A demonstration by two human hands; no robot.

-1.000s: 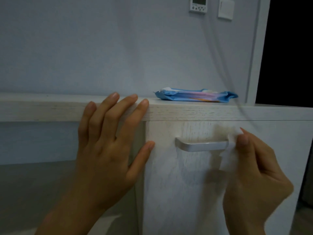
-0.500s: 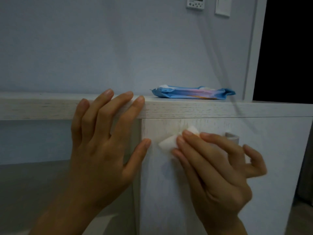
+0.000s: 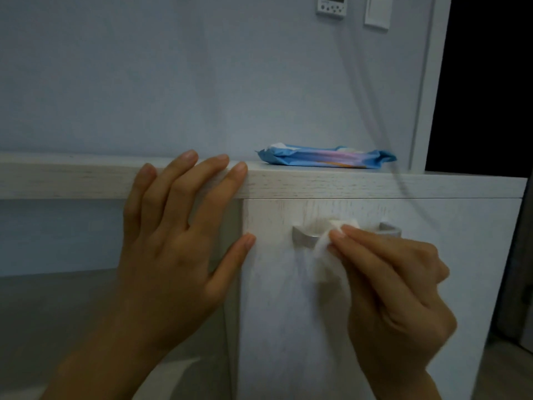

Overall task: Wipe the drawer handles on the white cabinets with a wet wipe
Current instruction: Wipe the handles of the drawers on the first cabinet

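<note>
no legible text; wipes pack (image 3: pixel 326 160) print blurred, wall thermostat (image 3: pixel 331 7) display perhaps digits, unreadable.

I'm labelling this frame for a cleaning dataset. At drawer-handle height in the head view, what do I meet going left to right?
left hand → handle's left end → wipe → right hand

Single wide-angle view worn on the head, aimed forward at the cabinet front (image 3: pixel 288 327), held close, set about level with the worktop edge (image 3: pixel 346 184), wall (image 3: pixel 173 82) seen behind.
</note>
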